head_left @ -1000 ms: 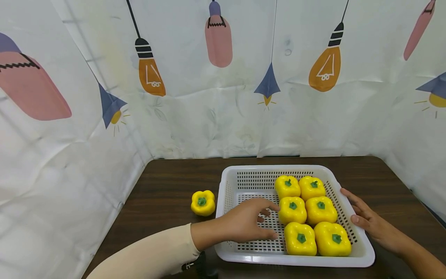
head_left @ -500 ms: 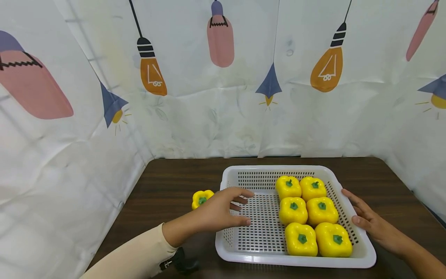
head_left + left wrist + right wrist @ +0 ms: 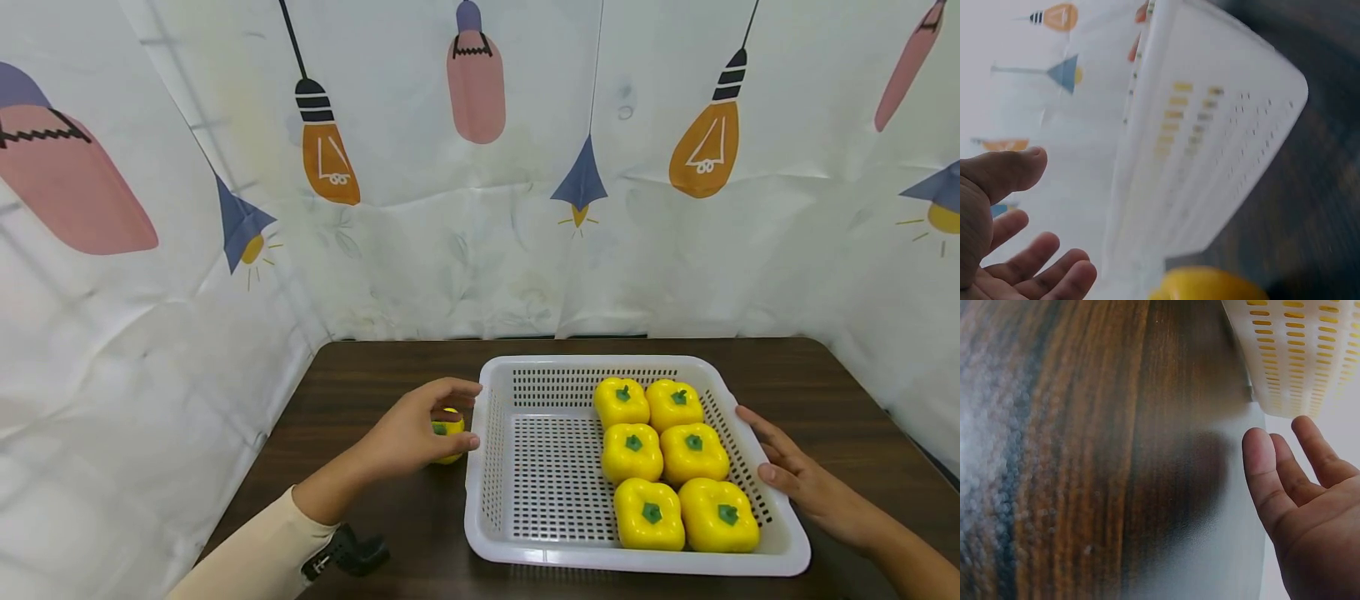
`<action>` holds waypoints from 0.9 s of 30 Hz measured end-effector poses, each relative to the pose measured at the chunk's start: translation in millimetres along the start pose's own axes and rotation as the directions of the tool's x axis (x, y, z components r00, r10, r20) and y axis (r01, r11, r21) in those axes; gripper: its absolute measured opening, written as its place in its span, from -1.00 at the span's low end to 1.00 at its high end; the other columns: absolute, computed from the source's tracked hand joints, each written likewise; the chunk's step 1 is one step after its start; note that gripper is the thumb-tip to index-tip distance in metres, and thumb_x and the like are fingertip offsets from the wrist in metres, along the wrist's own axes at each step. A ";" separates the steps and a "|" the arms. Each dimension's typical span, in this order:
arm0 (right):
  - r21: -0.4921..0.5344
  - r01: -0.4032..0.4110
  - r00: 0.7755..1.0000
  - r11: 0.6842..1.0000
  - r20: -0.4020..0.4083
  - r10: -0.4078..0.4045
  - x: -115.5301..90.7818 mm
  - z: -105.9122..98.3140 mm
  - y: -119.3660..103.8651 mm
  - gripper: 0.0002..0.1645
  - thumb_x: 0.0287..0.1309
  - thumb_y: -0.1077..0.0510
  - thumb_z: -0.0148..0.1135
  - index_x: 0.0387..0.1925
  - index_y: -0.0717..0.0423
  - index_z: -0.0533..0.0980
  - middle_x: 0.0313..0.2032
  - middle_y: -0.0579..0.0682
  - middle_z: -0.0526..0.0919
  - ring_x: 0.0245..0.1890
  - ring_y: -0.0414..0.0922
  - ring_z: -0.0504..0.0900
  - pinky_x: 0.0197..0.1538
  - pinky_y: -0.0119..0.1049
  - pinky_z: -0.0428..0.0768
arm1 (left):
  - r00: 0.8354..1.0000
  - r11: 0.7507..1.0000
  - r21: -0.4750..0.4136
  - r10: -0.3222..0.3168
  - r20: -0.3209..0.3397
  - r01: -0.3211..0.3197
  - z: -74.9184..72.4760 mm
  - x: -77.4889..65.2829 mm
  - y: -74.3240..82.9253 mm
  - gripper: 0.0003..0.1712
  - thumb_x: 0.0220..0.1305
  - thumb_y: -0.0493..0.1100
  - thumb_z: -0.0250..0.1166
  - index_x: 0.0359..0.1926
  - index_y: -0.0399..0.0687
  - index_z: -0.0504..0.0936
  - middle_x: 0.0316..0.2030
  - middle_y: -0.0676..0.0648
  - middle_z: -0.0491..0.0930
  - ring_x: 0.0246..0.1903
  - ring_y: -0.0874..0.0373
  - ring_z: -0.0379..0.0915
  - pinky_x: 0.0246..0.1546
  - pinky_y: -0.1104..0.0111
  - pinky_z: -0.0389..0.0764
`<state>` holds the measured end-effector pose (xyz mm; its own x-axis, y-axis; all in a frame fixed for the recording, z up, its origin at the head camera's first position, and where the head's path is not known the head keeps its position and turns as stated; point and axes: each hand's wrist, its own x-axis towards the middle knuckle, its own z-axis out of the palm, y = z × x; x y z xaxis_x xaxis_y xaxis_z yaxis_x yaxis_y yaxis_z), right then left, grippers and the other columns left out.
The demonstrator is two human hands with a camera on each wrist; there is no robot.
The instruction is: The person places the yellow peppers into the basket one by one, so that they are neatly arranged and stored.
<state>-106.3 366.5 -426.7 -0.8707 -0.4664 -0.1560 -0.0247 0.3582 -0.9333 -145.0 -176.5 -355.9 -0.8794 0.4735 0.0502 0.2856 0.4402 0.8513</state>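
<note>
My left hand (image 3: 405, 433) is over the table just left of the white basket (image 3: 540, 552), with thumb and fingers spread apart and nothing held. Behind its fingers, partly hidden, sits a lone yellow bell pepper (image 3: 452, 427) with a green stem; the left wrist view catches the top of this pepper (image 3: 1210, 286) below the hand. Several more yellow bell peppers (image 3: 632, 452) stand in two columns in the basket's right half. At the basket's right rim, my right hand (image 3: 802, 483) rests with extended fingers, its fingertips beside the perforated wall (image 3: 1294, 356).
The dark wood-grain table (image 3: 375, 367) carries the basket. Slotted bare floor (image 3: 558, 475) shows in the basket's left half. A white cloth printed with lamps (image 3: 450, 250) hangs behind and along both sides. A black strap device (image 3: 348, 552) is on my left wrist.
My left hand has moved left, out from over the basket to the lone bell pepper, with its fingers still apart. The right hand stays at the rim.
</note>
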 end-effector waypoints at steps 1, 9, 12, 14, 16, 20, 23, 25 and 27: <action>-0.003 0.001 1.000 1.000 -0.002 -0.001 0.0 -0.1 0.2 -0.19 0.65 0.01 -0.28 0.62 -0.38 -0.44 0.39 0.70 -0.20 0.07 -0.18 0.59 -0.09 -0.10 0.73 | 1.000 1.000 -0.001 -0.015 -0.010 0.015 -3.1 -1.1 -2.7 -0.25 0.18 -0.08 0.57 0.36 0.01 0.49 0.26 -0.07 0.52 0.20 -0.13 0.52 0.21 -0.02 0.53; -0.023 0.013 1.000 1.000 -0.010 -0.013 0.4 -0.2 0.9 -0.21 0.65 0.04 -0.30 0.62 -0.37 -0.43 0.38 0.71 -0.16 0.06 -0.19 0.59 -0.10 -0.12 0.73 | 0.997 0.995 0.077 -0.068 -0.021 0.069 -21.9 -7.5 -31.5 -0.20 0.14 -0.06 0.59 0.39 0.06 0.47 0.36 0.03 0.44 0.34 -0.15 0.37 0.30 -0.07 0.42; -0.016 0.014 1.000 1.000 -0.010 -0.014 0.6 -0.2 1.9 -0.21 0.65 0.03 -0.29 0.62 -0.40 -0.41 0.38 0.73 -0.17 0.05 -0.20 0.59 -0.11 -0.13 0.73 | 0.998 0.993 0.098 -0.060 -0.008 0.060 -26.1 -8.2 -43.9 -0.16 0.12 -0.07 0.60 0.40 0.02 0.45 0.37 0.01 0.43 0.34 -0.12 0.37 0.31 -0.09 0.41; -0.017 0.013 1.000 1.000 -0.005 -0.013 0.4 -0.5 2.2 -0.21 0.65 0.02 -0.29 0.62 -0.41 -0.42 0.38 0.74 -0.19 0.06 -0.21 0.58 -0.11 -0.13 0.72 | 0.998 0.994 0.098 -0.056 -0.004 0.056 -28.5 -8.4 -52.3 -0.14 0.11 -0.08 0.61 0.41 -0.01 0.45 0.37 -0.01 0.44 0.33 -0.12 0.38 0.31 -0.12 0.39; -0.017 0.007 1.000 1.000 -0.007 -0.007 0.4 -0.3 1.9 -0.21 0.65 0.01 -0.29 0.62 -0.41 -0.42 0.38 0.73 -0.19 0.06 -0.21 0.58 -0.11 -0.13 0.72 | 0.999 0.993 0.106 -0.050 0.003 0.050 -30.4 -8.5 -60.9 -0.13 0.10 -0.08 0.61 0.41 -0.05 0.44 0.37 -0.03 0.45 0.32 -0.12 0.39 0.31 -0.14 0.38; -0.016 0.011 1.000 1.000 -0.012 -0.011 0.5 1.1 0.3 -0.20 0.64 0.04 -0.28 0.62 -0.36 -0.42 0.38 0.72 -0.18 0.05 -0.16 0.61 -0.11 -0.10 0.73 | 0.999 0.991 0.130 -0.045 0.019 0.042 -32.3 -8.7 -76.4 -0.10 0.07 -0.03 0.63 0.40 -0.10 0.44 0.35 -0.05 0.46 0.32 -0.12 0.39 0.33 -0.13 0.36; -0.010 0.007 1.000 1.000 -0.015 -0.007 0.4 2.1 -1.1 -0.19 0.63 0.06 -0.26 0.62 -0.35 -0.42 0.39 0.72 -0.18 0.04 -0.14 0.62 -0.11 -0.08 0.74 | 0.998 0.989 0.144 -0.044 0.035 0.039 -32.2 -9.1 -85.2 -0.07 0.05 0.00 0.64 0.40 -0.12 0.45 0.34 -0.05 0.47 0.31 -0.11 0.39 0.34 -0.11 0.36; -0.012 0.010 1.000 1.000 -0.008 -0.010 0.6 2.2 -1.5 -0.18 0.63 0.05 -0.26 0.62 -0.34 -0.43 0.38 0.73 -0.19 0.04 -0.13 0.62 -0.11 -0.07 0.74 | 0.998 0.987 0.157 -0.046 0.040 0.039 -31.8 -9.4 -89.5 -0.07 0.04 0.01 0.65 0.39 -0.12 0.46 0.32 -0.05 0.48 0.29 -0.09 0.41 0.33 -0.09 0.38; -0.013 0.000 1.000 1.000 -0.008 0.000 0.8 2.2 -2.4 -0.18 0.64 0.04 -0.25 0.62 -0.37 -0.43 0.39 0.71 -0.20 0.05 -0.14 0.61 -0.10 -0.09 0.73 | 0.998 0.986 0.164 -0.046 0.043 0.038 -31.3 -10.0 -93.0 -0.08 0.04 0.00 0.65 0.39 -0.11 0.46 0.31 -0.07 0.49 0.25 -0.08 0.44 0.30 -0.09 0.42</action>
<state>-105.9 363.5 -425.3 -0.8745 -0.4601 -0.1535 -0.0310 0.3689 -0.9290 -174.7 -246.0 -419.3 -0.8744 0.4851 -0.0118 0.3103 0.5775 0.7551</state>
